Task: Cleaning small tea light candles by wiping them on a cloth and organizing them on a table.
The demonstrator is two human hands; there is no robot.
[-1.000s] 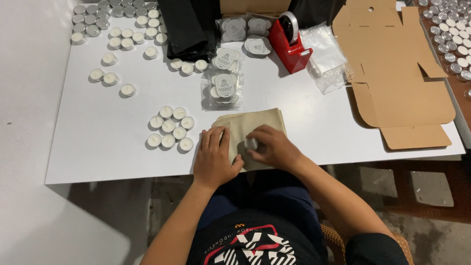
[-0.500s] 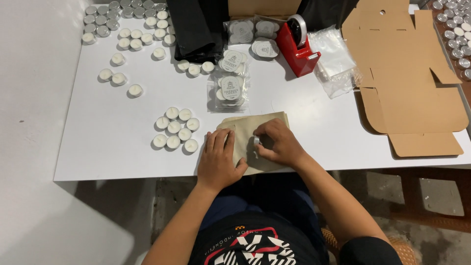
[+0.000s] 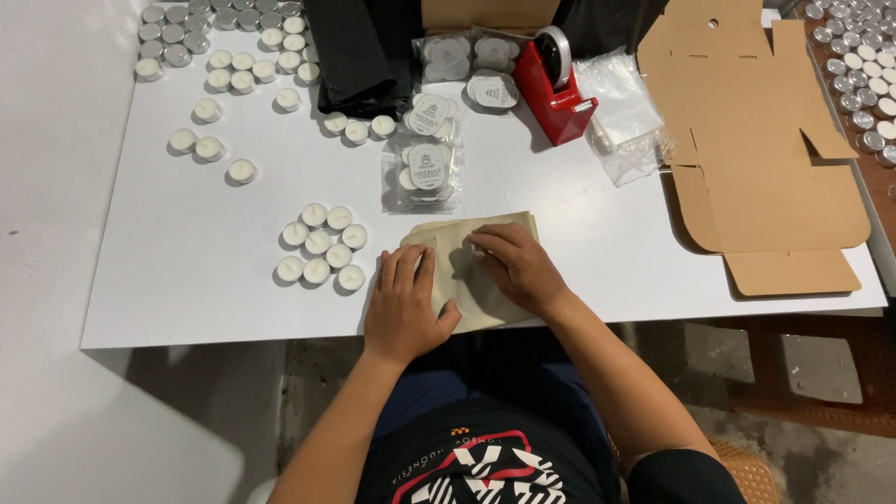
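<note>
1. The left hand [image 3: 403,303] is lying flat with released fingers on the left part of a beige cloth pouch [image 3: 471,271], which is resting at the near edge of the white table [image 3: 187,289]
2. The right hand [image 3: 516,269] is pressing on the pouch with fingers curled; I cannot tell if they are pinching something under them
3. A cluster of eight white tealight candles [image 3: 322,246] is standing just beside the left hand
4. Clear packets of candles [image 3: 425,168], a red tape dispenser [image 3: 553,86] and a flat cardboard box [image 3: 756,140] are lying farther away
5. In my judgement the pouch is overhanging the edge a little, so it could be slipping off if the palms are lifting, and a wide left-hand move could be knocking the candles
</note>
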